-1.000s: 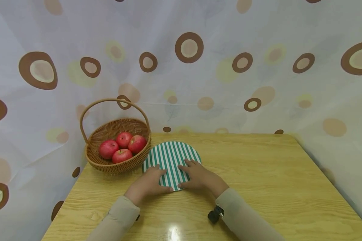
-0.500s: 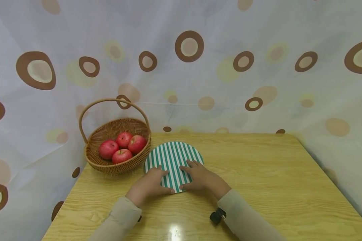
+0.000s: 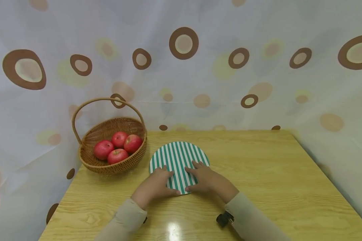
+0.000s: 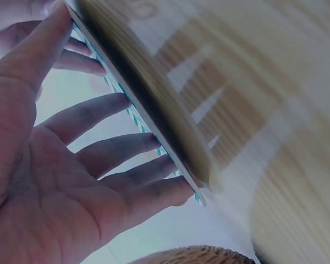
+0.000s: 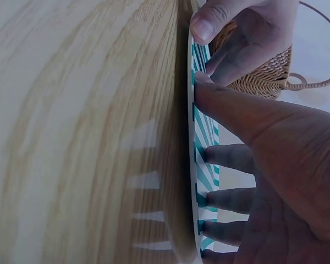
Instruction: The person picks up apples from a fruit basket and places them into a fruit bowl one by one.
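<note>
A round placemat (image 3: 178,155) with green and white stripes lies on the table, to the right of the wicker basket. My left hand (image 3: 157,184) touches its near left part with spread fingertips. On the near right part rests my right hand (image 3: 207,180), fingers also spread, its thumb close to the left thumb. Both wrist views show the fingertips on the upper face of the thin mat (image 5: 202,176), palms raised off it. The left hand (image 4: 60,170) has its thumb at the mat's edge. Neither hand curls round anything.
The wicker basket (image 3: 108,169), with an arched handle (image 3: 92,100), stands at the table's left back and holds several red apples (image 3: 117,156). A wooden table (image 3: 259,174) extends to the right. A spotted curtain (image 3: 211,80) hangs behind and at both sides.
The placemat and both hands have slid a little to the right, away from the basket, so a gap now shows between mat and basket. The head view has shifted slightly.
</note>
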Demonstrator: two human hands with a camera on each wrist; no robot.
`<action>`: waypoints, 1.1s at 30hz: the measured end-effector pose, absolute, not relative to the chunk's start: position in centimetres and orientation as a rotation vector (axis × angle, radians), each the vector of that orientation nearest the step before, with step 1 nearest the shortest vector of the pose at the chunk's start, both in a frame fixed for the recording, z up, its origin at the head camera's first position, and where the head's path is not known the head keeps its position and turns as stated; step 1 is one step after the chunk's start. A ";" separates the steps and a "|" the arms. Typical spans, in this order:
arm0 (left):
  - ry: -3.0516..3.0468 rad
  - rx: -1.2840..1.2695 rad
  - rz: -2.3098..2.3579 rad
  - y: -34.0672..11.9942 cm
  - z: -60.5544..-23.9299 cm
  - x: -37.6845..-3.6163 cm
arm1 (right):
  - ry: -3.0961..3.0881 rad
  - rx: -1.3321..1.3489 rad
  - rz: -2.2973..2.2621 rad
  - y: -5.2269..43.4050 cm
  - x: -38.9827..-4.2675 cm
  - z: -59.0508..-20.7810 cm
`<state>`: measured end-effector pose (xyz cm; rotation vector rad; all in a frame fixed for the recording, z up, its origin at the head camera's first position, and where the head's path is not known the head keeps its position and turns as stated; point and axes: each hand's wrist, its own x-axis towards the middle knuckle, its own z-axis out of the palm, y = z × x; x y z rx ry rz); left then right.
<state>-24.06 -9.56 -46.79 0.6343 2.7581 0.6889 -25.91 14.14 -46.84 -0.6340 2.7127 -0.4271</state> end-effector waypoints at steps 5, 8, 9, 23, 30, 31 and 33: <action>2.755 0.649 0.653 -8.7 -46.7 -24.0 | 2.713 -0.616 -0.425 14.9 -25.4 -46.6; 2.760 0.664 0.621 -8.2 -46.7 -23.8 | 2.707 -0.595 -0.449 15.2 -24.9 -46.4; 2.760 0.669 0.613 -8.0 -46.7 -23.8 | 2.705 -0.588 -0.459 15.3 -24.7 -46.3; 2.790 0.686 0.468 -5.5 -46.0 -23.1 | 2.712 -0.579 -0.496 17.2 -23.8 -46.5; 2.797 0.688 0.429 -3.8 -46.1 -22.7 | 2.715 -0.553 -0.524 18.7 -23.1 -46.4; 2.798 0.686 0.423 -3.6 -46.1 -22.7 | 2.716 -0.554 -0.522 18.9 -23.0 -46.3; 2.801 0.684 0.400 -3.2 -46.2 -22.6 | 2.721 -0.569 -0.518 19.1 -22.9 -46.3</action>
